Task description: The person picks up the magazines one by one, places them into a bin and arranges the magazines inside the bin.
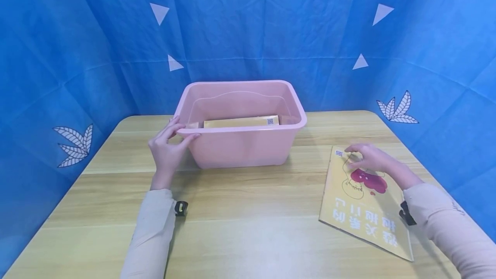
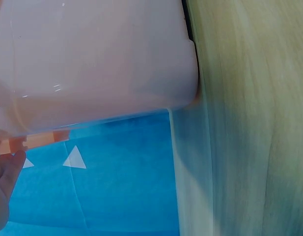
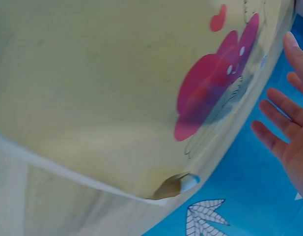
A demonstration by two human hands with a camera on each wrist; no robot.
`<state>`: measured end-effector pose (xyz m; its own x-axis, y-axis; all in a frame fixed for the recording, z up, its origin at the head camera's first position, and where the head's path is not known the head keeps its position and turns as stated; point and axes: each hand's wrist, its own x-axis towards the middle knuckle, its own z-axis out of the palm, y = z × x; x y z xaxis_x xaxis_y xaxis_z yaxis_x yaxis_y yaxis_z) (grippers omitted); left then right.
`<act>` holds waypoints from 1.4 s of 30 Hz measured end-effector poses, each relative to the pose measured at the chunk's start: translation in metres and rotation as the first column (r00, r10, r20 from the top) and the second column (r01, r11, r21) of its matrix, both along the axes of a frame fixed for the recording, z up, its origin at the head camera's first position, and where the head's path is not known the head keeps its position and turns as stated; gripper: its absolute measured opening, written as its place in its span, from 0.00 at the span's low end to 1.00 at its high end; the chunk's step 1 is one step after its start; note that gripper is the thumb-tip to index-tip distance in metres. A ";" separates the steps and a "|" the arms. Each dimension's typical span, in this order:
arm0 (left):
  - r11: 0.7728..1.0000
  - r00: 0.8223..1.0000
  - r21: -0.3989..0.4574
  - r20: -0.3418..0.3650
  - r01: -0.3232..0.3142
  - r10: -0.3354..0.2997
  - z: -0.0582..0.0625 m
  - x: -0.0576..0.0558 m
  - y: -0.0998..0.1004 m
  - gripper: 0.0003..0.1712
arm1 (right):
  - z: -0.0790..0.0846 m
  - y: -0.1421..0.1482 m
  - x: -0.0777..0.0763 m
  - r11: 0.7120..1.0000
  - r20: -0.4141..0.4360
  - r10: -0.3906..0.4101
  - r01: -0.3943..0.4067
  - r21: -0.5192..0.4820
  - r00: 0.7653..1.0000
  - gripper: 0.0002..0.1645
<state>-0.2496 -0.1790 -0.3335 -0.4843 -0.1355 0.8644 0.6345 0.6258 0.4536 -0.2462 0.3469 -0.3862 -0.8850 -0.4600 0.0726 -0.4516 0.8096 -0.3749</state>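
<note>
My left hand (image 1: pixel 167 146) grips the front left corner of a pink plastic bin (image 1: pixel 242 147), its thumb along the front of the rim. In the left wrist view, the fingers (image 2: pixel 10 172) show at the left edge beside the bin wall (image 2: pixel 102 59). Over the upper part of a thin yellow picture book (image 1: pixel 345 201) hovers my right hand (image 1: pixel 368 157), fingers spread and loosely bent with nothing between them. The book lies on the table at the right, its cover bearing a magenta figure and white characters. One corner curls up in the right wrist view.
Inside the bin stands another yellow book (image 1: pixel 240 122) with a small square code, mostly hidden by the front wall. The wooden table (image 1: pixel 240 227) ends at a blue curtain (image 1: pixel 240 20) with leaf and triangle prints, which hangs behind and on both sides.
</note>
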 end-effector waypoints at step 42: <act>1.000 0.999 0.025 0.035 -0.016 0.015 -0.005 -0.001 0.000 0.20 | -0.013 0.021 0.004 0.869 0.396 -0.492 0.466 0.169 0.775 0.61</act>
<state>-0.2505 -0.1787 -0.3389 -0.5117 -0.1649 0.8432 0.6082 0.6237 0.4910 -0.2427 0.3682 -0.3996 -0.9313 0.0401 -0.3621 0.1869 0.9057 -0.3805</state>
